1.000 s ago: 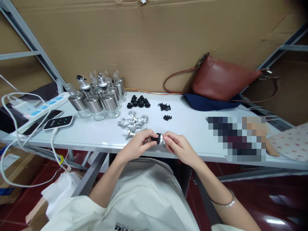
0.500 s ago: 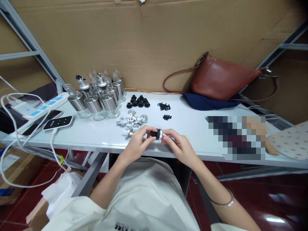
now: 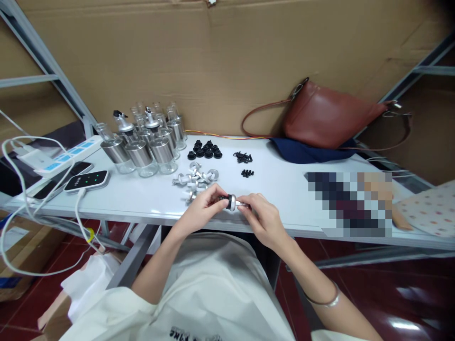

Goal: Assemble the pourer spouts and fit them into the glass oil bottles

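Observation:
Above the table's front edge, a bottle pourer point(image 3: 232, 202) with a black stopper and a silver collar lies sideways between my hands. My left hand point(image 3: 205, 206) is closed round its black end. The fingers of my right hand point(image 3: 262, 217) pinch the thin spout end on the other side. Just beyond my left hand lies a pile of silver and white pourer tops point(image 3: 196, 178). Farther back stand several black stoppers point(image 3: 205, 150). To their right are a heap of small black clips point(image 3: 243, 157) and a few tiny black caps point(image 3: 247, 174).
Several glass bottles with steel sleeves point(image 3: 141, 156) stand at the back left, two fitted with pourers. A power strip point(image 3: 67, 156), phone point(image 3: 59, 183) and cabled device point(image 3: 86, 181) lie at left. A brown bag point(image 3: 327, 116) rests on dark blue cloth point(image 3: 302, 154) at back right.
My right hand has shifted slightly right and down along the spout, so more of the spout shows. My left hand keeps hold of the black end, and the pourer has moved slightly left.

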Tool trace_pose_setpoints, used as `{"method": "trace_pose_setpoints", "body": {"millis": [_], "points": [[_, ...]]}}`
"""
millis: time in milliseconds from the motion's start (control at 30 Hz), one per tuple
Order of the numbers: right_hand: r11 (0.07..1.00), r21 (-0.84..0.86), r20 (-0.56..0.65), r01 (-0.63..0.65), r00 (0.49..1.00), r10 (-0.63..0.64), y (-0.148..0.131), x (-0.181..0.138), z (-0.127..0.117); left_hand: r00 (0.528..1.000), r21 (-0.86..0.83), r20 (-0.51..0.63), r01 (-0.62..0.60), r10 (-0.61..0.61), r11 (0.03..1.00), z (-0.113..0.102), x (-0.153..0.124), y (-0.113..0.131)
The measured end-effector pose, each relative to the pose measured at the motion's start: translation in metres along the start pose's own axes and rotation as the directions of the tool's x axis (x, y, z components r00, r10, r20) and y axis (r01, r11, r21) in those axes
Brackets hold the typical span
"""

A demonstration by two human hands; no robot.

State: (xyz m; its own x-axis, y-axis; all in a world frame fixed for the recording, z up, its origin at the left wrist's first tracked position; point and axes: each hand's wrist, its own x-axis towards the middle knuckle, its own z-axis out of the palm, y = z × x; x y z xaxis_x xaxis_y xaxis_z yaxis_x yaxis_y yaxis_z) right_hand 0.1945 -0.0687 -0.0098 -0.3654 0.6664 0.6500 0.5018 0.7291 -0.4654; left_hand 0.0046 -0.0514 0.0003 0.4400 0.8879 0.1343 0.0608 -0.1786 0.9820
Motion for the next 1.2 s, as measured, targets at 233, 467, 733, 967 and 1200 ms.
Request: {"method": "trace_pose_setpoints", "body": {"millis": [233, 467, 733, 967, 1200], "points": [[0.756, 0.394, 0.298, -0.523, 0.851, 0.434, 0.001, 0.005, -0.008, 0.993, 0.121, -0.025, -0.114, 0.117, 0.986, 0.001, -0.001, -0.007], [0.562, 0.524, 0.501, -0.64, 0.765, 0.404, 0.008, 0.012, -0.012, 0.992, 0.049, 0.014, -0.127, 0.126, 0.991, 0.003, -0.001, -0.004], [0.807, 0.421, 0.209, -0.413, 0.91, 0.357, 0.005, 0.004, -0.01, 0.999, 0.009, -0.02, -0.038, 0.038, 0.999, 0.002, -0.002, 0.0], [0.98, 0.193, -0.063, 0.052, 0.997, -0.041, 0.003, 0.0, -0.001, 0.998, -0.01, -0.028, -0.064, 0.063, 0.998, -0.001, -0.001, 0.007], [0.971, 0.07, 0.073, -0.229, 0.972, 0.224, -0.001, 0.003, -0.005, 0.99, 0.125, -0.017, -0.14, 0.143, 0.982, 0.0, -0.002, 0.001]]}}
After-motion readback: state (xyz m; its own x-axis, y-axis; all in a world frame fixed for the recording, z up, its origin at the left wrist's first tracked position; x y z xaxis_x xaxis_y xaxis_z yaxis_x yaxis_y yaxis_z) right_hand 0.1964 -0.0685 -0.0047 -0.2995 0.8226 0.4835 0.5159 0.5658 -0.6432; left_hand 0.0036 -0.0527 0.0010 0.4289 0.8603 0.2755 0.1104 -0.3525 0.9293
